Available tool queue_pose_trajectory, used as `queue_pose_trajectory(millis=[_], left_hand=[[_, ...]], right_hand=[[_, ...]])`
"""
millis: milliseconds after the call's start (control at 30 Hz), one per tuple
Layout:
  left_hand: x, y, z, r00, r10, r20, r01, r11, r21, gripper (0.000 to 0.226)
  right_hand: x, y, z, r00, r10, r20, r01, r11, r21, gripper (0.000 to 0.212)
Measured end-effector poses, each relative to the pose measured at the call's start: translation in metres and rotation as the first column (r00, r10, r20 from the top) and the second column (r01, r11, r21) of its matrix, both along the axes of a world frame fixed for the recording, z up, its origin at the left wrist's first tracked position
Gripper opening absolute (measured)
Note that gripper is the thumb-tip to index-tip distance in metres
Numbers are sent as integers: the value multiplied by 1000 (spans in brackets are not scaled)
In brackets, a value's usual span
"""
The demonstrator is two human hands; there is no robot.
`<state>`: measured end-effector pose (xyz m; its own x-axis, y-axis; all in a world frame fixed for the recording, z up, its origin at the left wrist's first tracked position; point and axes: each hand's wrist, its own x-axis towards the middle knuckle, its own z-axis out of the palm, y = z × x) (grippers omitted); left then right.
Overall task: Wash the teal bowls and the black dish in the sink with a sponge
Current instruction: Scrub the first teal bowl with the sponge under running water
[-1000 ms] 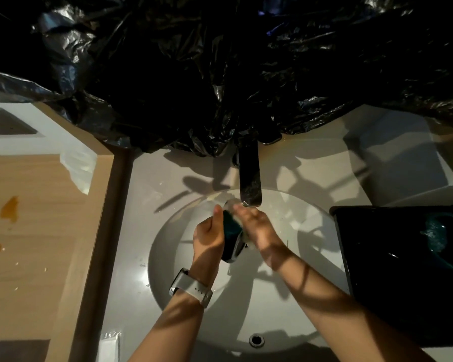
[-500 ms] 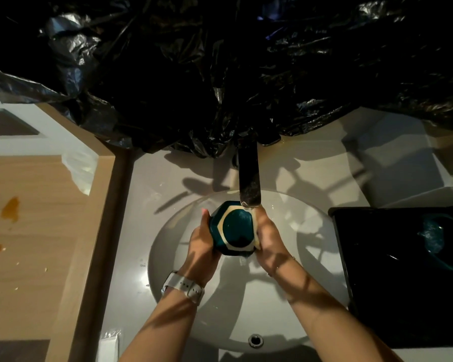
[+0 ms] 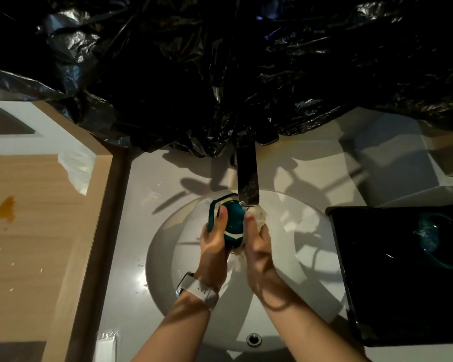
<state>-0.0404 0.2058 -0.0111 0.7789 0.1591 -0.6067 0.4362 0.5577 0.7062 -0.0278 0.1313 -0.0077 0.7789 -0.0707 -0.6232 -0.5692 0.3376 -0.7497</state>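
Observation:
A teal bowl with a cream rim [image 3: 233, 218] is held over the white round sink [image 3: 298, 231], right under the spout of the tap [image 3: 247, 176]. My left hand [image 3: 215, 239] grips the bowl's left edge, thumb on its inside. My right hand [image 3: 256, 239] holds a pale, sudsy sponge [image 3: 258, 215] against the bowl's right side. A second teal bowl [image 3: 439, 239] with suds lies in the black dish [image 3: 364, 257] on the counter at the right.
Crumpled black plastic sheeting [image 3: 220, 74] covers the wall behind the tap. A wooden counter [image 3: 32, 231] with brown stains runs along the left. The sink's overflow hole [image 3: 253, 338] is at the near edge. A white box [image 3: 392, 158] stands at the back right.
The bowl has turned from edge-on to showing its inside. My left thumb has moved onto its inside, and the sponge now shows at its right rim.

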Motion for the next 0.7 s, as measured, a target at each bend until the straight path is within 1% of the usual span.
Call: queue_pose_trajectory(millis=[67, 133, 200, 267, 333, 400, 433, 467, 500, 533, 567, 633, 700], left_hand=[[-6, -3, 0, 1000, -11, 16, 11, 999, -30, 42], [-10, 0, 0, 998, -56, 22, 57, 998, -22, 37], [-9, 11, 1, 996, -82, 20, 82, 996, 18, 34], [-4, 25, 2, 993, -116, 12, 115, 991, 62, 38], [5, 35, 6, 977, -212, -7, 212, 975, 62, 40], [14, 38, 8, 970, -239, -39, 241, 968, 75, 42], [19, 37, 8, 975, -217, -51, 221, 972, 83, 42], [22, 35, 8, 980, -189, -57, 193, 978, 83, 42], [26, 31, 7, 986, -158, -60, 162, 984, 78, 41], [28, 26, 5, 991, -113, -66, 117, 991, 64, 41], [30, 21, 3, 995, -66, -76, 70, 996, 52, 42], [28, 12, -2, 995, 3, -96, 0, 1000, 26, 49], [21, 5, -7, 996, 33, -83, -31, 999, 25, 53]], right_hand=[[13, -10, 2, 1000, 2, -25, -2, 1000, -1, 29], [22, -18, 4, 996, 87, 7, -87, 996, -2, 26], [26, -23, 4, 982, 186, 43, -187, 982, 17, 28], [31, -28, 5, 959, 276, 68, -278, 960, 27, 26], [35, -32, 9, 929, 365, 61, -366, 931, 10, 16], [38, -33, 14, 918, 395, 44, -395, 919, -8, 13], [39, -31, 16, 927, 373, 40, -372, 928, -26, 16], [39, -28, 14, 949, 315, 36, -312, 948, -55, 27], [38, -24, 11, 971, 237, 21, -235, 970, -65, 38], [35, -17, 4, 988, 157, -2, -157, 986, -64, 43], [29, -8, 1, 997, 79, -19, -80, 995, -59, 45], [8, 9, -5, 999, -32, 32, 34, 998, -59, 46], [-5, 16, -10, 992, -40, 123, 51, 994, -94, 43]])
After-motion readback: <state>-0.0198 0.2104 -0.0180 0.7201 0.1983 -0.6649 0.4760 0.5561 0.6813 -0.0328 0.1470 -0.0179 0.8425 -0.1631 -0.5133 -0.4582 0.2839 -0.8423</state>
